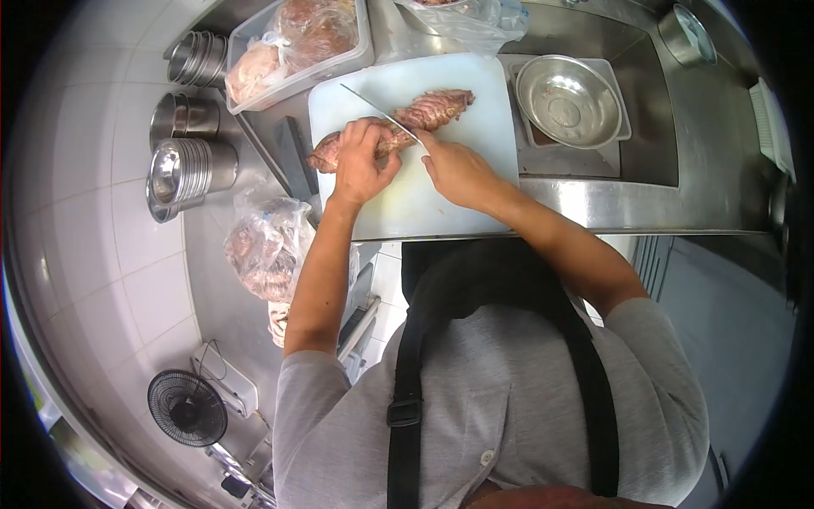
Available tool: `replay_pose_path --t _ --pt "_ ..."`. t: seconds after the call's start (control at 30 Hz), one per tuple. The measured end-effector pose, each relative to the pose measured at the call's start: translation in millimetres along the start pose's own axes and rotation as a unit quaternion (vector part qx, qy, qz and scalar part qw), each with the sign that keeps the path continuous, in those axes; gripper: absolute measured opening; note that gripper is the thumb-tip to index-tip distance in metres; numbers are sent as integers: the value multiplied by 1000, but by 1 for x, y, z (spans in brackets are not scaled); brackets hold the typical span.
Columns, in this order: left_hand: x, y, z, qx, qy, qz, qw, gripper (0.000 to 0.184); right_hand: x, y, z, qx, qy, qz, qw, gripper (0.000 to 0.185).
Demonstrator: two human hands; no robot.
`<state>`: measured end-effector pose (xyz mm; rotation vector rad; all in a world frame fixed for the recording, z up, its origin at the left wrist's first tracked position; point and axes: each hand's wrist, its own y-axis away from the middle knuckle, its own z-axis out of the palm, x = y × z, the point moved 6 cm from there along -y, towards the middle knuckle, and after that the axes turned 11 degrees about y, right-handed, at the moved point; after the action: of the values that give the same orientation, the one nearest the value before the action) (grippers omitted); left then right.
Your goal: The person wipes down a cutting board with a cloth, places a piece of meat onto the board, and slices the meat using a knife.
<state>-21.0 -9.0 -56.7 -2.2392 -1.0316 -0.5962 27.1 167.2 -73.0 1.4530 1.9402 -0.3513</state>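
A long piece of cooked-looking brown meat (437, 108) lies slantwise across a white cutting board (415, 199). Its right part is cut into slices that still lie together; the left part looks whole. My left hand (365, 163) grips the whole part from above with bent fingers. In my right hand (458, 172) is the handle of a knife (371, 106), whose thin blade crosses over the meat just right of my left fingers and points to the upper left. How deep the edge sits in the meat cannot be seen.
Behind the board stands a plastic tub (366, 42) of bagged meat. A steel bowl (564, 102) rests in the sink at right. Stacked steel containers (191, 174) line the left wall. Bagged meat (270, 254) lies beside my left forearm, and a small fan (186, 407) is lower left.
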Motion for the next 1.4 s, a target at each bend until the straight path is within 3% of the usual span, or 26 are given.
replay_pose_path --t 0.33,0.43,0.53,0.63,0.73,0.83,1.03,1.13,1.23,1.33,1.4 --pt "8 -4 -4 9 12 -3 1000 32 3 0 1 14 49 9 999 37" --pt "13 -21 -21 71 55 3 996 26 1 -9 3 16 72 10 997 34" --pt "19 -72 -29 -3 -31 -25 999 23 -4 -6 5 -2 89 21 996 32" --pt "7 -112 3 -291 -168 -178 925 24 -7 -6 7 3 108 10 994 31" --pt "-6 -131 39 -395 -287 -123 864 28 -10 -6 6 13 114 -2 993 31" --pt "-20 -134 58 -399 -325 -94 852 28 -14 3 -5 18 115 -6 993 33" --pt "-2 -148 43 -310 -305 -78 897 28 -13 29 -26 -1 71 43 997 30" --pt "62 -146 -40 -103 -38 -48 993 17 -7 43 -39 4 53 70 996 28" --pt "64 -93 -60 -132 10 -137 982 16 -4 56 -57 9 37 78 996 28" --pt "28 -39 -27 -126 75 -67 987 23 0 62 -58 19 27 61 998 26" --pt "10 -21 -14 -111 81 -78 987 26 -2 63 -56 19 26 51 998 26"
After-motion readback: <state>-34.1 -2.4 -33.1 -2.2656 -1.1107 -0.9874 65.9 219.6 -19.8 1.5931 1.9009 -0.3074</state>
